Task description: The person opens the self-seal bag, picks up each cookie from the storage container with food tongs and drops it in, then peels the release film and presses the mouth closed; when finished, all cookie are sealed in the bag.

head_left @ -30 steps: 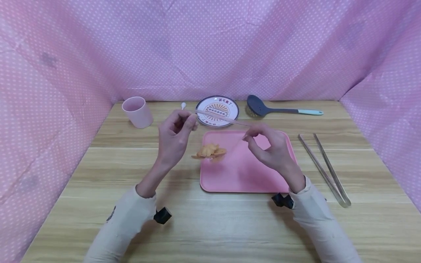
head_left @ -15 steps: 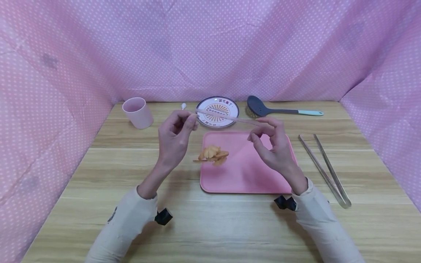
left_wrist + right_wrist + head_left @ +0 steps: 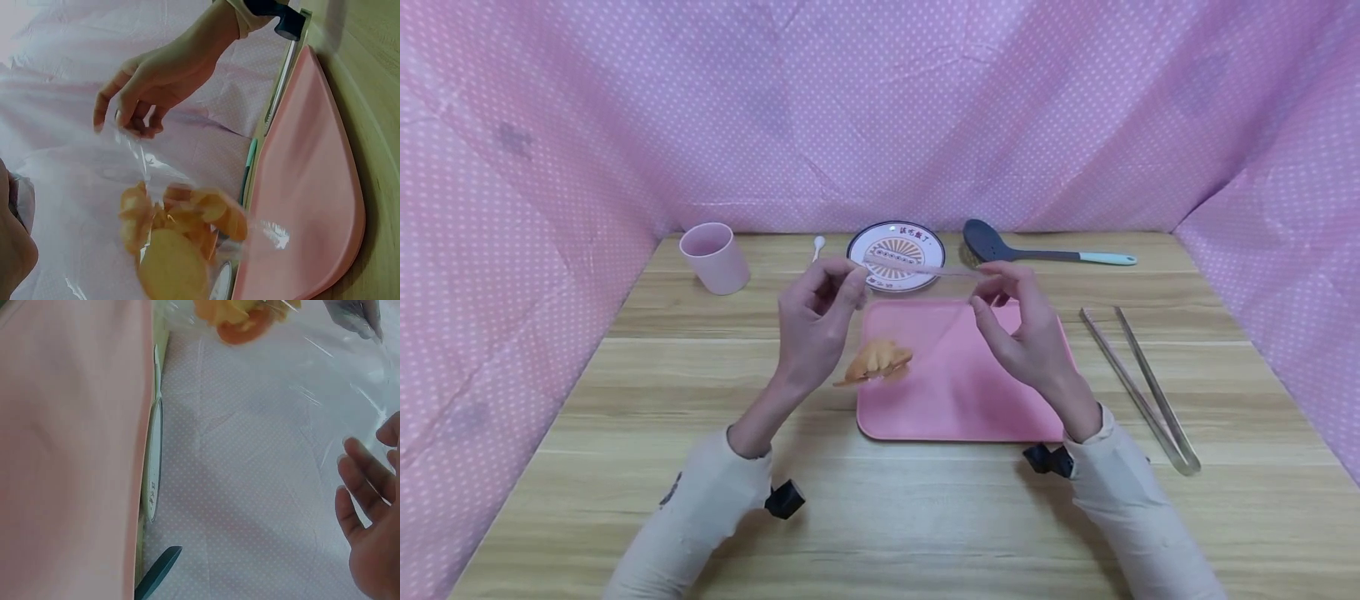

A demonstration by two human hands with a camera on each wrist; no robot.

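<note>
A clear plastic zip bag (image 3: 150, 164) hangs between my hands, its pale seal strip (image 3: 917, 267) stretched across the top. Several thin yellow-orange pieces like chips or biscuits (image 3: 880, 360) lie at its bottom; one flat oval piece (image 3: 172, 269) shows in the left wrist view. My left hand (image 3: 818, 321) pinches one top corner of the bag between thumb and curled fingers. At the other end of the strip, my right hand (image 3: 1018, 325) holds the edge lightly near its thumb, other fingers loosely bent. The bag hangs above the left part of a pink tray (image 3: 962, 417).
A pink cup (image 3: 715, 260) stands back left, beside a small white spoon (image 3: 817, 247). Behind the tray are a round patterned plate (image 3: 917, 233) and a dark skimmer (image 3: 988, 244) with a mint handle. Metal tongs (image 3: 1150, 400) lie right of the tray. A pink dotted curtain surrounds the table.
My left hand has shifted slightly right with its bag corner. My right hand's raised fingers have come down onto the strip's end, and the bag's contents have swung and dipped a little.
</note>
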